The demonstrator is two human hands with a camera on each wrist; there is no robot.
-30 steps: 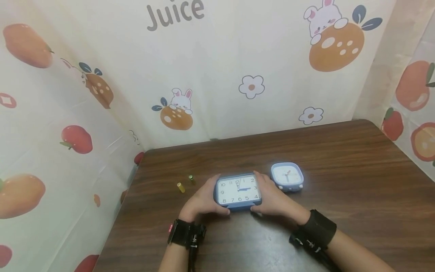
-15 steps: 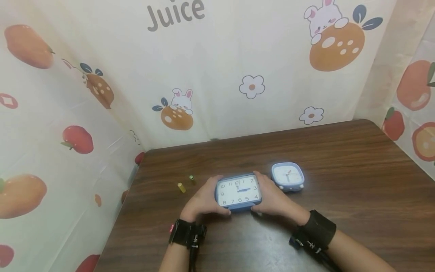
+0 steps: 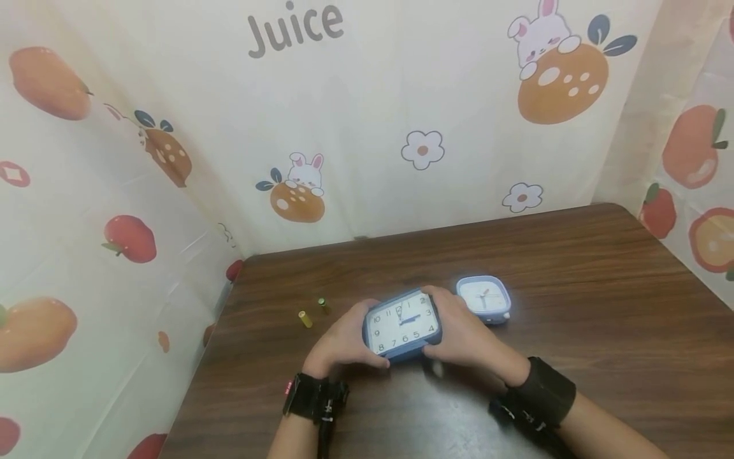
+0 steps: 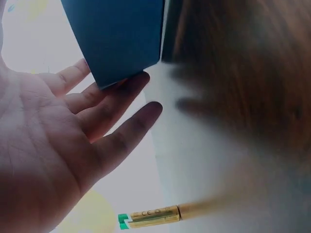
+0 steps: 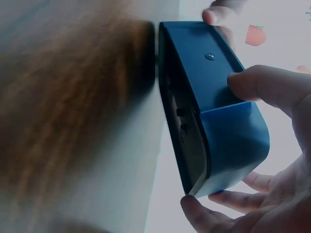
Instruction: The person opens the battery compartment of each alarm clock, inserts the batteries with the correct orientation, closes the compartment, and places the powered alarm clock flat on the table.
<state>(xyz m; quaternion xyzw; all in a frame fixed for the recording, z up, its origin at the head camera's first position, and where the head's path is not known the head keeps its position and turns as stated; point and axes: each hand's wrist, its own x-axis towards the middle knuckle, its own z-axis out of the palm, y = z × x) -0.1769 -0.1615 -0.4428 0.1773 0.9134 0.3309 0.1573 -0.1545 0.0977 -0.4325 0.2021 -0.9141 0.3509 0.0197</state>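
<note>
A blue rectangular alarm clock point(image 3: 401, 324) is between my two hands, its white dial facing up and its body slightly tilted. At its left end, my left hand point(image 3: 346, 335) holds it with the thumb along the near side. The left wrist view shows those fingers point(image 4: 114, 109) spread at the clock's blue end. My right hand point(image 3: 459, 328) grips the right end. In the right wrist view the right thumb point(image 5: 260, 85) presses one blue side, and the fingers lie along the opposite side. The clock's dark back point(image 5: 187, 136) is partly visible there, turned towards the tabletop.
A smaller light-blue clock point(image 3: 484, 298) lies face up just beyond my right hand. Two small batteries, a gold one point(image 3: 305, 319) and a green-topped one point(image 3: 323, 305), stand left of my left hand on the brown wooden table point(image 3: 573, 287). A fruit-print curtain point(image 3: 367, 127) encloses the table.
The alarm clock has tilted and turned slightly counterclockwise. My right hand has shifted a little up and left with it; the left hand has barely moved.
</note>
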